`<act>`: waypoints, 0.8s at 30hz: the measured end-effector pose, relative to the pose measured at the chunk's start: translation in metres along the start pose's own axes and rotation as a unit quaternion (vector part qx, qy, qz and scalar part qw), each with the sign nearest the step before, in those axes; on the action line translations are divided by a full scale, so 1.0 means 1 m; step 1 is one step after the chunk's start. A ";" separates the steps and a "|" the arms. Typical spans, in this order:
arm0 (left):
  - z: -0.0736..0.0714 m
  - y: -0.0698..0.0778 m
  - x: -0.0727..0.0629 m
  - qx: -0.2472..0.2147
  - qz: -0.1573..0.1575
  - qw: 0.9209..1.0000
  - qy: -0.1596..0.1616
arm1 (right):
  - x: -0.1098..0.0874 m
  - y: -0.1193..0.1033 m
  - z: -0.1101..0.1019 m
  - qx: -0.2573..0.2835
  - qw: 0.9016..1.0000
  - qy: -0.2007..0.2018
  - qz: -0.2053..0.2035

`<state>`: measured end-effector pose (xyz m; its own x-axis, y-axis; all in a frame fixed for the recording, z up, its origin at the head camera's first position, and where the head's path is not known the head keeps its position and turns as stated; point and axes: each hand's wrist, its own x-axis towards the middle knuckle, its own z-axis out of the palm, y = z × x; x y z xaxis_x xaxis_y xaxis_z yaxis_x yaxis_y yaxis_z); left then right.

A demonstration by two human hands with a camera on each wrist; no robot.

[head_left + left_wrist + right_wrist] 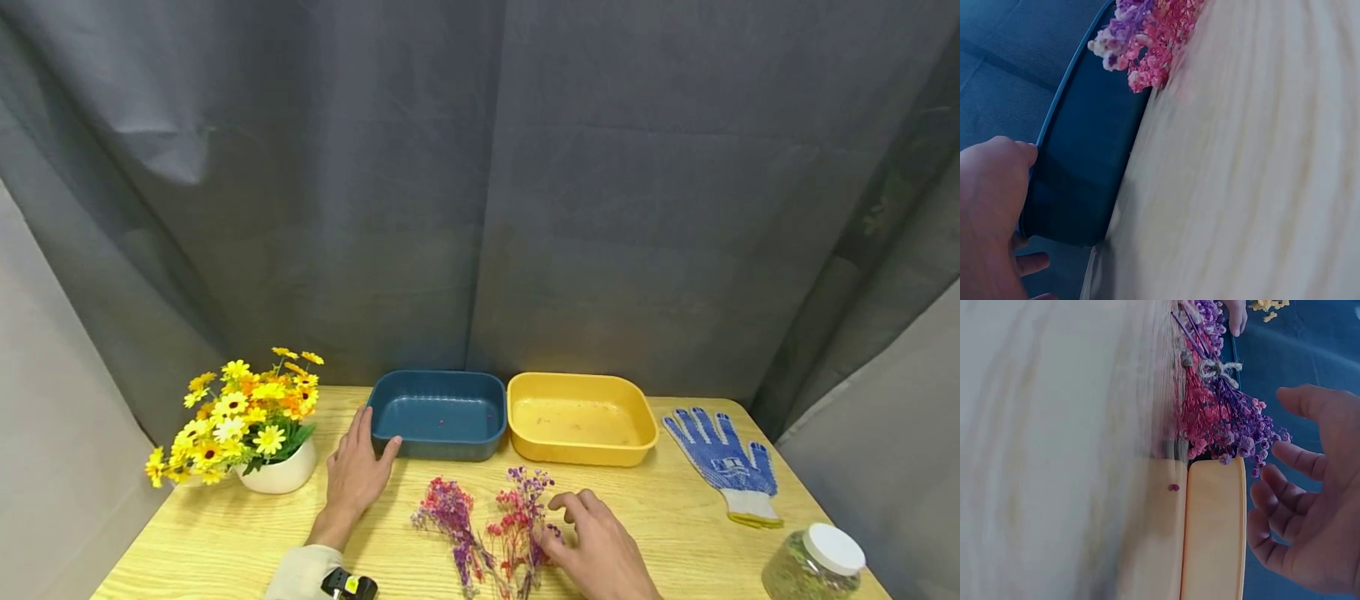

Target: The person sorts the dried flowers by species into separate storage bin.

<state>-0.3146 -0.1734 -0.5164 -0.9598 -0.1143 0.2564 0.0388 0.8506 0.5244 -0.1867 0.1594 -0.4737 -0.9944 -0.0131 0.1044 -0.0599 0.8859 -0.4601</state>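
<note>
Two clumps of dried flowers (pixel 447 507) are laid on the counter (pixel 675 517): one left clump (pixel 453 518) and one right clump (pixel 516 521). Pink and purple are mixed in both. How many small bunches are in each cannot be told. One string bow (pixel 1213 369) is tied round purple stems.

The right grip (pixel 600 546) is held just beside the right clump, with its fingers loosely bent and nothing held. The left grip (pixel 354 475) is rested against the side of the blue tub (pixel 438 450), with its fingers mostly straight.

The step in hand looks like a reach for the right clump. For the next move, the stems would have to be pinched softly, so that no blooms are knocked off.

Behind the flowers, two tubs are set side by side, the blue tub and one yellow tub (pixel 573 455). Farther left, one white pot (pixel 281 471) is filled with yellow flowers (pixel 240 412). Farther right, one blue glove (pixel 716 458) and one jar (pixel 806 567) are placed.
</note>
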 end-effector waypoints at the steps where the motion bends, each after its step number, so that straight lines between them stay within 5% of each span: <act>1: 0.000 0.000 0.000 -0.005 -0.004 1.000 -0.001 | 0.000 0.000 0.001 0.003 1.000 -0.004 -0.002; 15: 0.001 -0.002 -0.001 -0.064 -0.044 0.997 -0.029 | -0.004 0.006 0.010 0.071 0.996 -0.021 -0.039; 24: 0.003 -0.002 -0.003 -0.083 -0.046 0.995 -0.035 | 0.000 0.003 0.015 0.071 0.994 -0.075 0.021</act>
<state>-0.3130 -0.1738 -0.5205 -0.9783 -0.1466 0.1462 -0.0106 0.7407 0.6718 -0.1884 0.1555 -0.4884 -0.9974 -0.0561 -0.0456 -0.0190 0.8123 -0.5830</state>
